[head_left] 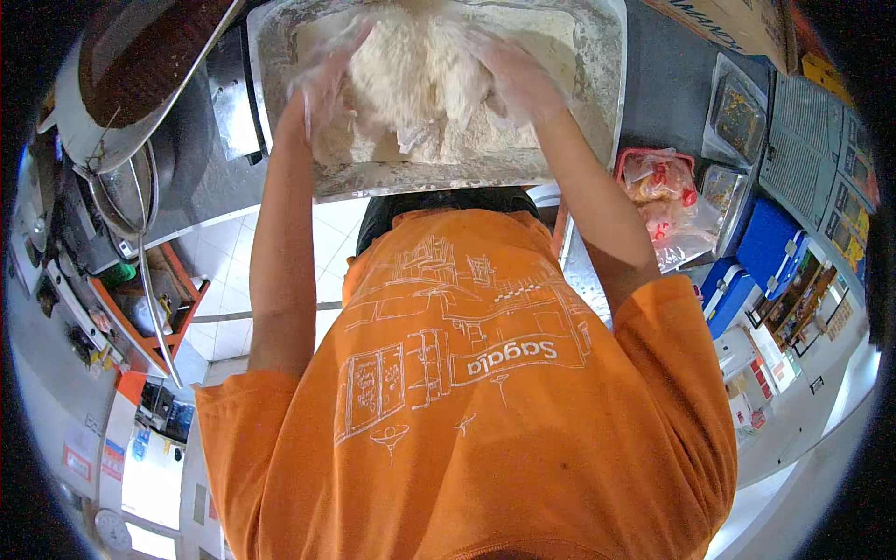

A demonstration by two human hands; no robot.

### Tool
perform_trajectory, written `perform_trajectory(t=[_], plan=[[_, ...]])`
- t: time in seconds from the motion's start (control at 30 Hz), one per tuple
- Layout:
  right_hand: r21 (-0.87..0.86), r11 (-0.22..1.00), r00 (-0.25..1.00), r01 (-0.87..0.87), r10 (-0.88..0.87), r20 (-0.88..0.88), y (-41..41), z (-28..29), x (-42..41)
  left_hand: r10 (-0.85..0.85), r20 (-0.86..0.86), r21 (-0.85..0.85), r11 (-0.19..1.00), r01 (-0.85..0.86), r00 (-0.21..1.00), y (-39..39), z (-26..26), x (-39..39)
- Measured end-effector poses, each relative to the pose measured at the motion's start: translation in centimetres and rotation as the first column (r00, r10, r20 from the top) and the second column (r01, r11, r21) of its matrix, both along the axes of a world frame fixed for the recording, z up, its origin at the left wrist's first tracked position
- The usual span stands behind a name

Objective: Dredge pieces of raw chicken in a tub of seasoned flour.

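Note:
A shallow rectangular tub [614, 91] holds pale flour [553, 42], its walls crusted with residue. Both my hands are over the tub in clear, flour-dusted plastic gloves, blurred by motion. My left hand [336, 66] is at the left side of a raised mass of loose flour [399, 70], and my right hand [514, 73] is at its right side. Blur and flour hide my fingertips, so their grip is unclear. A small flour-coated lump [414, 136] lies below the mass, near the tub's front wall.
At the upper left hangs a large metal vessel [126, 140], with a wire-handled strainer [124, 189] below it. Right of the tub are a red basket with bagged food [654, 178] and clear trays [738, 115]. Blue cases [770, 248] and a cardboard box [735, 24] stand farther right.

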State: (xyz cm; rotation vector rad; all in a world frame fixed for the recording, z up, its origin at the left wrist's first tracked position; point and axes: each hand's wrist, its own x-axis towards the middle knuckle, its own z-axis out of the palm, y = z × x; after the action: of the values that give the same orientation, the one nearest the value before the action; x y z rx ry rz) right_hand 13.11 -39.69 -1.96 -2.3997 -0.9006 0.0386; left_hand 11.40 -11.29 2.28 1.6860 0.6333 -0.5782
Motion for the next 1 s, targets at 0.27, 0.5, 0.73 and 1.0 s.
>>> perform_trajectory(t=[0.27, 0.5, 0.73, 1.0], plan=[[-0.752, 0.589, 0.589, -0.296, -0.507, -0.629, -1.9, 0.8, -2.3, -0.748, -0.248, 0.539, 0.421, 0.729, 0.615, 2.6, -10.8, -5.1], [-0.277, 0.961, 0.884, -0.01, -0.121, -0.452, 1.9, -6.1, -6.2, -0.464, -0.423, -0.054, 0.87, 0.49, 0.778, -2.8, -6.3, -1.5], [0.013, 0.998, 0.968, 0.066, -0.06, -0.244, 1.5, 0.9, -2.2, 0.116, -0.184, -0.48, 0.856, -0.192, 0.976, 1.0, -9.9, -5.9], [-0.781, 0.619, 0.918, -0.082, -0.258, -0.3, -6.8, -0.5, -2.4, -0.629, -0.358, 0.224, 0.66, 0.717, 0.69, 3.0, -5.2, -2.3]])
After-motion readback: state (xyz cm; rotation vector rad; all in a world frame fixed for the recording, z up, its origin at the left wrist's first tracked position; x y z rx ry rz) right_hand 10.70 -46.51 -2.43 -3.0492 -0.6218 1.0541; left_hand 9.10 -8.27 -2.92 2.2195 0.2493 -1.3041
